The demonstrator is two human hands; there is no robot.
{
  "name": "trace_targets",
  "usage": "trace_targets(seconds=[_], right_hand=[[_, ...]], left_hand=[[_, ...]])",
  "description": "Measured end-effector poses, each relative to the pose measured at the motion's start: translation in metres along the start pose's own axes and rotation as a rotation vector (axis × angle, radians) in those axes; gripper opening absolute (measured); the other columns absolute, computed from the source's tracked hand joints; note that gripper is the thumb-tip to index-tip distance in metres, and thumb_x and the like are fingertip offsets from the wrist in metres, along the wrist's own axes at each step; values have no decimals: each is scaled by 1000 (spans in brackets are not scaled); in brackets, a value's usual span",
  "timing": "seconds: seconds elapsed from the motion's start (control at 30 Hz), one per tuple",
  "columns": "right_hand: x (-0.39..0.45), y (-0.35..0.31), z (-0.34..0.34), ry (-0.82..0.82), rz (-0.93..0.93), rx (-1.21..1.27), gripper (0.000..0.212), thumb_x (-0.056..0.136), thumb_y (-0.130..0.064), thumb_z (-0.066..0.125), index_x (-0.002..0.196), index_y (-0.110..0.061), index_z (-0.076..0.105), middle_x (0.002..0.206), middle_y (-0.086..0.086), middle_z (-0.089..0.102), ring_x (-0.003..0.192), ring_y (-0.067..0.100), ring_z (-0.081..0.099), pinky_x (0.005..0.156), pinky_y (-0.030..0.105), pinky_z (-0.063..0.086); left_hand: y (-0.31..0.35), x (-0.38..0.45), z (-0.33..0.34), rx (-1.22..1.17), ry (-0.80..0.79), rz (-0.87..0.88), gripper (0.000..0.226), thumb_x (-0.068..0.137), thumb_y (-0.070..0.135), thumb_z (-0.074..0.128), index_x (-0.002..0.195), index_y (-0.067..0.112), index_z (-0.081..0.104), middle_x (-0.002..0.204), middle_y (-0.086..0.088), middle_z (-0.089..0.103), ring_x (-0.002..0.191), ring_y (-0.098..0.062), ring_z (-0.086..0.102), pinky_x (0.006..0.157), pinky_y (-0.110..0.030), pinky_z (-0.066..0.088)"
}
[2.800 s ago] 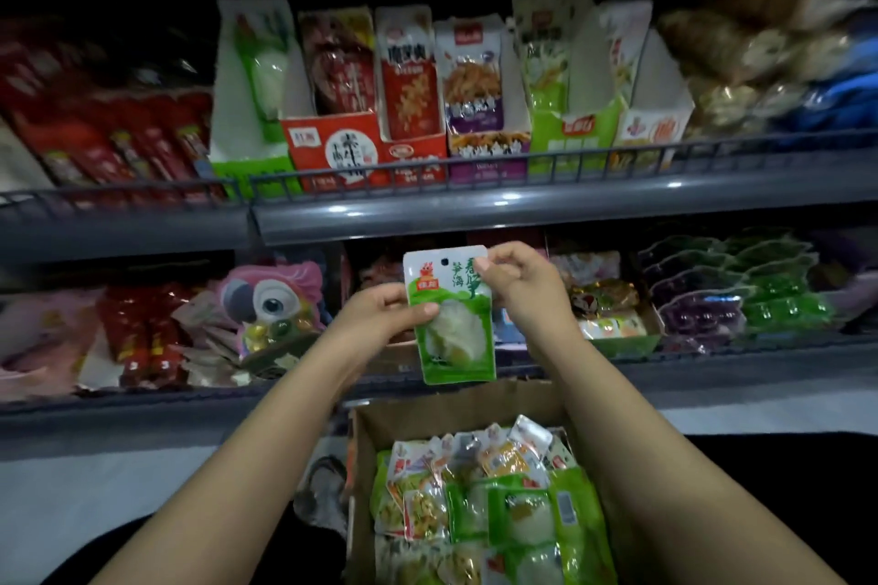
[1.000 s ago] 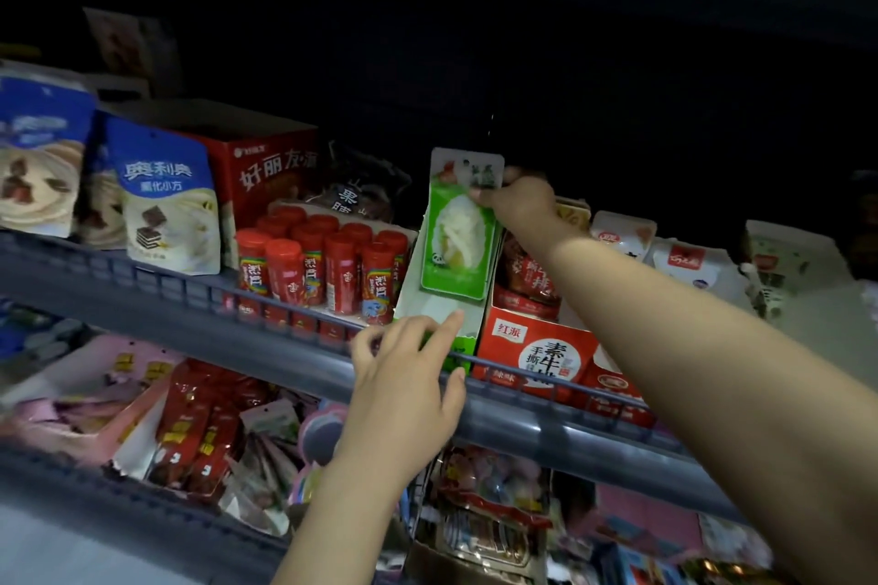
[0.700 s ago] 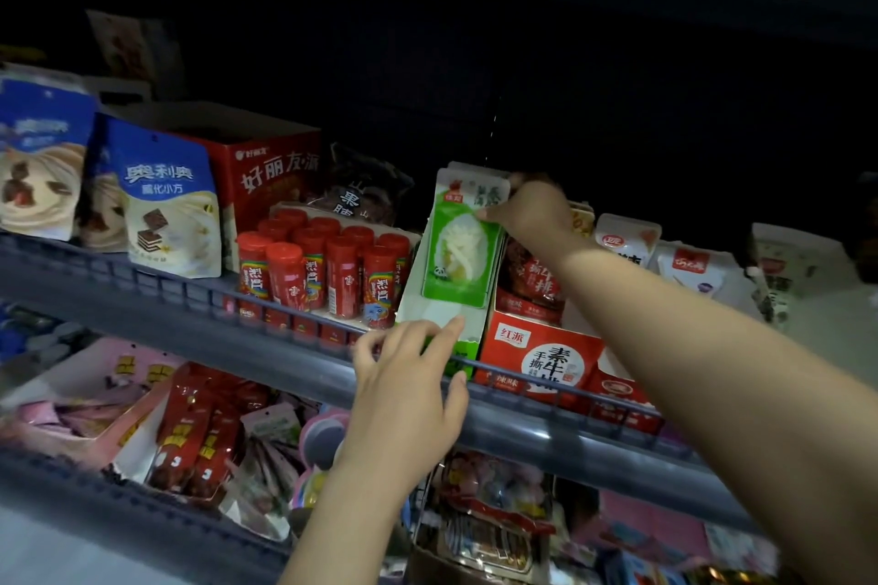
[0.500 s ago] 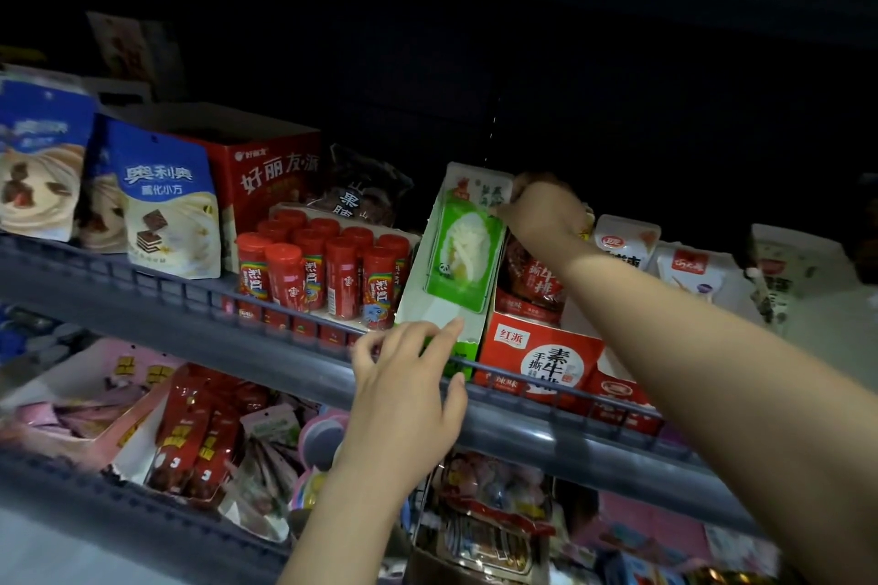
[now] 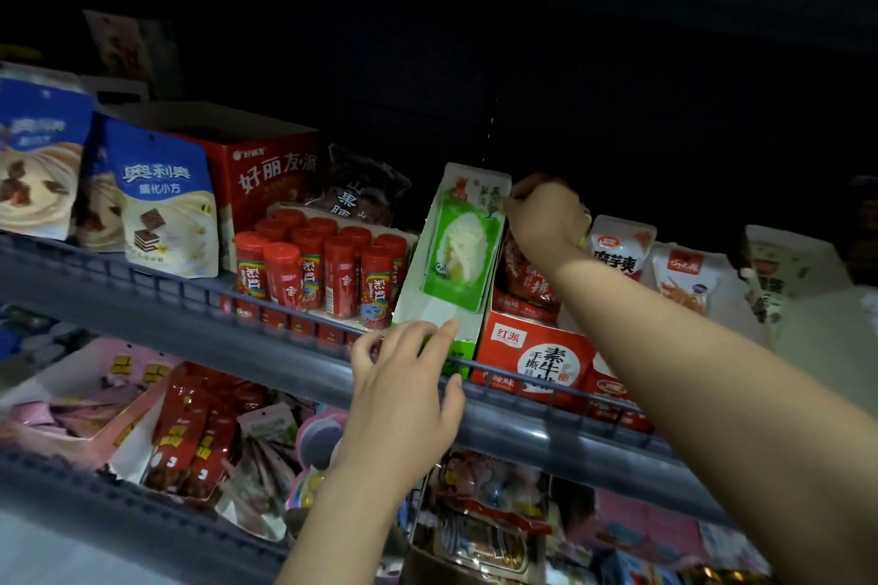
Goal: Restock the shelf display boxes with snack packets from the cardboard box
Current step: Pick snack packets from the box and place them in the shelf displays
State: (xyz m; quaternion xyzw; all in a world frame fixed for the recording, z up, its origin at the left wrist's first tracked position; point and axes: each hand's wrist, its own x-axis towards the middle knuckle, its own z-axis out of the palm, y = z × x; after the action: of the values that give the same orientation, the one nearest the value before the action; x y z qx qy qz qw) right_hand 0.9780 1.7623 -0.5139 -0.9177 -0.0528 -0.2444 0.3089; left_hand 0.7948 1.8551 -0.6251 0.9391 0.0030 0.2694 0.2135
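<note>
While your right hand (image 5: 546,223) pinches the green snack packet (image 5: 463,252) by its top corner (long axis upright, half sunk in the white display box (image 5: 430,314)), your left hand (image 5: 408,390), fingers spread, steadies the box's front below.

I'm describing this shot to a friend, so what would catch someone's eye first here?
The green snack packet stands out, bright against the dark shelf, as the right hand pinches its top corner inside the white display box. Just left, red candy tubes stand clustered behind the shelf rail, and the left hand reaches toward the box's front.
</note>
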Motion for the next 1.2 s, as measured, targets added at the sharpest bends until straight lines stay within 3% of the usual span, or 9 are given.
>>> trace_targets(seconds=[0.3, 0.37, 0.43, 0.57, 0.7, 0.9, 1.0, 1.2], right_hand=[[-31, 10, -30, -14, 12, 147, 17, 86, -30, 59, 101, -28, 66, 105, -2, 69, 99, 20, 61, 83, 36, 51], [-48, 18, -43, -50, 26, 242, 7, 86, -28, 60, 89, -32, 64, 96, -6, 70, 86, 15, 62, 75, 33, 52], [-72, 29, -57, -50, -40, 298, 10, 84, -26, 63, 77, -34, 62, 80, -8, 67, 71, 11, 60, 63, 28, 48], [-133, 62, -90, -106, -135, 304, 3, 82, -33, 68, 84, -33, 65, 71, -16, 61, 68, 0, 56, 62, 21, 47], [-183, 104, -107, -172, -39, 396, 9, 82, -27, 70, 90, -26, 69, 71, -11, 64, 68, 4, 60, 65, 20, 49], [-265, 176, -112, -185, 145, 404, 14, 80, -24, 70, 92, -30, 68, 62, -12, 61, 62, 4, 58, 65, 22, 47], [-303, 212, -107, -220, 216, 349, 13, 82, -26, 69, 92, -33, 65, 65, -16, 60, 64, -1, 57, 62, 17, 44], [-368, 281, -77, -369, 402, 287, 17, 82, -25, 69, 99, -27, 68, 76, -12, 66, 74, 7, 62, 73, 27, 51]], left_hand=[[16, -5, -3, 25, -56, -65, 55, 97, 37, 36, 148, 30, 17, 153, 9, 19, 142, -5, 9, 117, -37, -7], [24, -11, -4, 9, -50, -57, 53, 97, 36, 37, 147, 29, 21, 152, 7, 21, 141, -8, 11, 118, -37, -3], [34, -19, -3, -38, -21, -23, 51, 95, 33, 41, 145, 27, 28, 148, 5, 29, 137, -11, 19, 114, -31, 1], [59, -45, 5, -130, -86, 38, 48, 96, 32, 42, 143, 29, 33, 140, 8, 34, 126, -9, 21, 107, -26, 13], [79, -73, 12, -200, -133, 53, 45, 96, 31, 43, 140, 29, 37, 136, 10, 38, 126, -10, 30, 106, -27, 19], [107, -114, 45, -234, -264, 37, 41, 96, 28, 45, 137, 25, 43, 134, 7, 43, 123, -12, 41, 102, -27, 26], [113, -140, 73, -276, -342, 7, 39, 94, 23, 49, 133, 20, 49, 129, 0, 49, 119, -19, 48, 101, -34, 37], [107, -197, 149, -297, -574, -140, 37, 95, 23, 47, 131, 18, 50, 127, -2, 50, 114, -20, 51, 99, -38, 42]])
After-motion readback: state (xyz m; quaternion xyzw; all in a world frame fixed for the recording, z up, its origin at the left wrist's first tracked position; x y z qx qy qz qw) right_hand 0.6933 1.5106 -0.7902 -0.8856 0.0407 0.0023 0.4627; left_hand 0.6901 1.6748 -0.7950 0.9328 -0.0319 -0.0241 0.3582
